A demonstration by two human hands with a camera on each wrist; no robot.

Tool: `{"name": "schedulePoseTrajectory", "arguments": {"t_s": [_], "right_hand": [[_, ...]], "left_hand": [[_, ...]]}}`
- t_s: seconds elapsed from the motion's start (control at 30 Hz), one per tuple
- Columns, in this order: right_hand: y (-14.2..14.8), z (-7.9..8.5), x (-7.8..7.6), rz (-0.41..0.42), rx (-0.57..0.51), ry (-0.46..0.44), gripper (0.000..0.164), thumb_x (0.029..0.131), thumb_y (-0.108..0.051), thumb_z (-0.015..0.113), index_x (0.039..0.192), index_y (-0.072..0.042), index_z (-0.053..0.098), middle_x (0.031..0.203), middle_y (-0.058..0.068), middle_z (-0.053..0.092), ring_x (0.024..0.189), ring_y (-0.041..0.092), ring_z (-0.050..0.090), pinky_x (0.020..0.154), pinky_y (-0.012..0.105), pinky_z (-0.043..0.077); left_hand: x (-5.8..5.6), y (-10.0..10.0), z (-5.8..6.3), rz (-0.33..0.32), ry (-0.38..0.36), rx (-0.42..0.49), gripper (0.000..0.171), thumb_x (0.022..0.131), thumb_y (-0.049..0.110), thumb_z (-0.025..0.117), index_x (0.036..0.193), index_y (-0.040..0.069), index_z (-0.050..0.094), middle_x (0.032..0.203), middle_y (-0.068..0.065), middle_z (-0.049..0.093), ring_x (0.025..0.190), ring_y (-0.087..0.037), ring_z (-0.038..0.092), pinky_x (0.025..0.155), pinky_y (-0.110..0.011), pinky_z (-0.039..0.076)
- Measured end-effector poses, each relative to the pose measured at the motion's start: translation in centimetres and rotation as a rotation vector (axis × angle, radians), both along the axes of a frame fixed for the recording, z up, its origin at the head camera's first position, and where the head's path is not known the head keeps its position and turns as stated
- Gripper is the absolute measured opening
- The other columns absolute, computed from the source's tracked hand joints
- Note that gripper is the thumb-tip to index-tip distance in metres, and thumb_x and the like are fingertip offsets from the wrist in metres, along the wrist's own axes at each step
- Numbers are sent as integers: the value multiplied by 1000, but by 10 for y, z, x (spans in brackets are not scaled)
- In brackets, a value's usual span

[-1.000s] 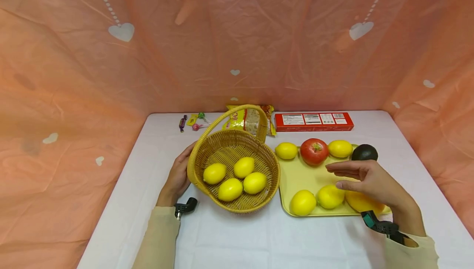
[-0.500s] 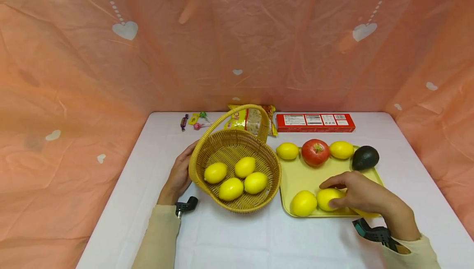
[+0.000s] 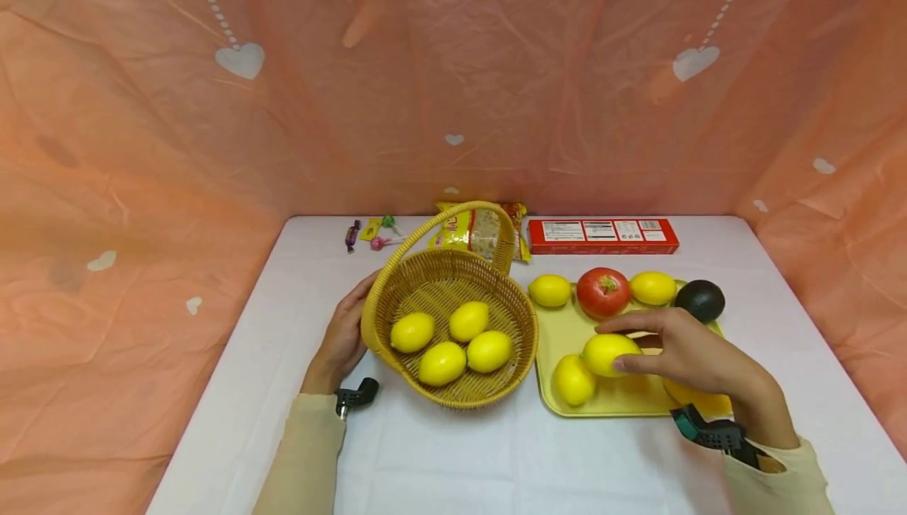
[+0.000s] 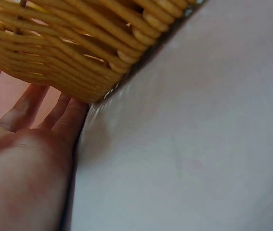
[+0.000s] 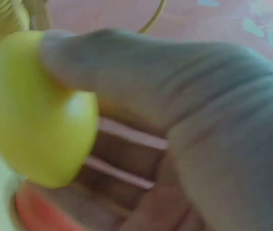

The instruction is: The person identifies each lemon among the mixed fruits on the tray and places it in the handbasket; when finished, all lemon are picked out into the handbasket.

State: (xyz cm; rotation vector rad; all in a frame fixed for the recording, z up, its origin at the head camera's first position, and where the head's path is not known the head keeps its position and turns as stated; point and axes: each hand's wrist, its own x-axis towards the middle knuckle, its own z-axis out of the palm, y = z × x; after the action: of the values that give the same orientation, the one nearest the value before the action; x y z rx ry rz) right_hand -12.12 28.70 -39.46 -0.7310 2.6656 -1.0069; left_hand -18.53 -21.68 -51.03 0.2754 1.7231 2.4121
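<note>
My right hand [image 3: 683, 350] pinches a lemon [image 3: 609, 354] between thumb and fingers over the yellow tray [image 3: 549, 342]; in the right wrist view the thumb presses the same lemon [image 5: 35, 110]. Close beside it on the tray is another lemon [image 3: 574, 380]. My left hand [image 3: 345, 334] touches the left side of the wicker basket [image 3: 453, 263]. In the left wrist view, that hand's fingers [image 4: 23, 106] reach out along the basket wall [image 4: 69, 53], partly hidden by it. Inside the basket lie several lemons [image 3: 442, 363].
At the tray's back are a lemon [image 3: 549, 290], a red pomegranate-like fruit [image 3: 603, 293], another lemon [image 3: 653, 288] and a dark avocado [image 3: 700, 300]. A yellow fruit [image 3: 697, 399] is partly hidden under my right hand. Behind stand a red box [image 3: 602, 237], a snack bag [image 3: 482, 231] and candies [image 3: 370, 229].
My right hand has come down onto the tray, taken hold of a lemon and raised it slightly leftward. The neighbouring lemon has shifted a little. My left hand and the basket stay put.
</note>
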Motion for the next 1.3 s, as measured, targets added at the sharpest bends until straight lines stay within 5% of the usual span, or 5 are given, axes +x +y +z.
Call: {"name": "schedulePoseTrajectory", "arguments": {"t_s": [0.2,0.43,0.57,1.03,1.3], "right_hand": [[-31,1,-14,11,-222,71,44,91,-16,91,134,-22,79,127,-7,79,111,6,71,96,19,62],[-79,-5,-26,73,-541,21,48,88,3,88,133,-12,79,131,9,78,118,15,74,103,25,63],[-103,-10,-25,97,-625,-28,46,89,2,87,134,-8,78,132,11,78,118,19,74,102,30,64],[-135,-26,-20,220,-542,-250,39,93,-11,89,130,-4,79,128,14,79,108,18,79,95,36,68],[-154,-30,-16,239,-300,-100,37,88,-24,94,123,-16,84,117,-3,81,97,7,70,87,32,66]], "left_hand": [[1,1,2,-1,-10,3,51,121,16,36,170,1,32,163,4,50,141,-8,58,116,-23,54],[1,-1,0,3,-14,5,51,121,15,36,170,2,33,163,4,51,141,-8,58,116,-23,54],[1,-1,0,5,-9,5,50,121,14,35,170,1,33,161,6,53,139,-8,59,114,-22,55],[-1,-1,-1,6,-18,-6,52,121,16,35,171,1,31,164,5,50,140,-8,58,115,-22,54],[-1,0,0,9,-28,-4,51,121,14,35,171,2,32,163,5,51,140,-8,59,116,-23,53]]}}
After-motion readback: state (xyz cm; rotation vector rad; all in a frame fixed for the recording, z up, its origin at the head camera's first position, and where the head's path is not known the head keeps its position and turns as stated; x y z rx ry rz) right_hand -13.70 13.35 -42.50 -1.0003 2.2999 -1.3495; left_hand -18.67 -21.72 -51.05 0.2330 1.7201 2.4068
